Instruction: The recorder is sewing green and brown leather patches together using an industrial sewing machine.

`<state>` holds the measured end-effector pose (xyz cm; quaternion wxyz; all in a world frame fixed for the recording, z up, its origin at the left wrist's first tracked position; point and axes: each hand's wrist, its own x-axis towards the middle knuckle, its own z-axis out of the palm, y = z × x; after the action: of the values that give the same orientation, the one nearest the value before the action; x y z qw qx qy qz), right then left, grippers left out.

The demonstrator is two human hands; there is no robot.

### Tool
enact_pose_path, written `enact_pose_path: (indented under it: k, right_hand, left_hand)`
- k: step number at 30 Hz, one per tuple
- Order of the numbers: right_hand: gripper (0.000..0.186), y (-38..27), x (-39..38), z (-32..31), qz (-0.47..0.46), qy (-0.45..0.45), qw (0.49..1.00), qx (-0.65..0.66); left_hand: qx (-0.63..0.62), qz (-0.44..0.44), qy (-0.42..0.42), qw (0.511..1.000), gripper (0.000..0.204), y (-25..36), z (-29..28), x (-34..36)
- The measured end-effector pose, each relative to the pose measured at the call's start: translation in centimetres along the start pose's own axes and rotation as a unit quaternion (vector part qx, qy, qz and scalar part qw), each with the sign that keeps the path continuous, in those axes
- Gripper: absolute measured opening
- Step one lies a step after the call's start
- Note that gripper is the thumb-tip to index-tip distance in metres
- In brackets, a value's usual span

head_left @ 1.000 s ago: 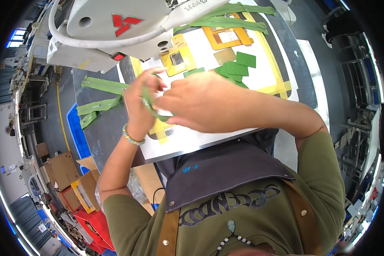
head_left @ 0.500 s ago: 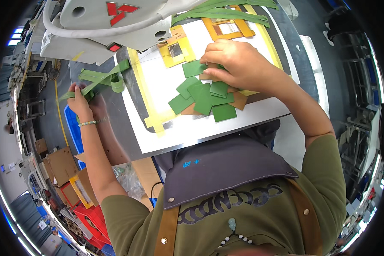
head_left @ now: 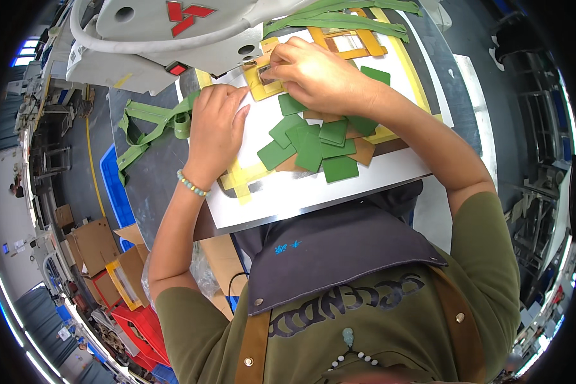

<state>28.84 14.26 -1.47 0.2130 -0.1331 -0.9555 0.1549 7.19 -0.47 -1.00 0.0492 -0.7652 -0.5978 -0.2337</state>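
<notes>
My left hand (head_left: 219, 125) lies beside the machine head, its fingers stretched out and the thumb apart. It rests by the end of a long green strip (head_left: 148, 114) that looks like zipper tape and hangs in loops to the left. My right hand (head_left: 323, 77) reaches over a yellow frame (head_left: 262, 88) with a small window. Its thumb and fingers are pinched together at that window; what they hold, if anything, is hidden. Below it a loose pile of flat green rectangular pieces (head_left: 308, 148) and some brown pieces (head_left: 363, 152) covers the white board (head_left: 262, 208).
The white machine (head_left: 153, 45), with a red button (head_left: 176, 68) and a hose, stands at the far left. An orange frame (head_left: 368, 43) and more green strips (head_left: 345, 24) lie at the back. A blue bin (head_left: 114, 185) and cardboard boxes (head_left: 93, 243) stand left of the table.
My left hand has let go of the green strip and moved right, onto the board's edge. My right hand has moved left from the green pieces to the yellow frame.
</notes>
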Motion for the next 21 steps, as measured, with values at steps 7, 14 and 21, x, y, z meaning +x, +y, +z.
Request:
enact_pose_path:
  k: [7, 14, 21]
  right_hand:
    - [0.044, 0.1, -0.3, 0.6, 0.024, -0.009, 0.998, 0.049]
    - [0.041, 1.9, -0.3, 0.2, 0.011, 0.081, 0.992, 0.092]
    - [0.026, 3.3, -0.5, -0.8, 0.02, 0.075, 0.992, 0.101]
  left_hand:
    - [-0.38, -0.198, -0.027, 0.903, 0.02, 0.1, 1.5, 1.2]
    - [-0.169, -0.113, -0.001, 0.979, 0.018, -3.1, -0.2, -0.9]
    - [-0.102, -0.102, 0.054, 0.988, 0.01, -6.8, -0.7, -3.2]
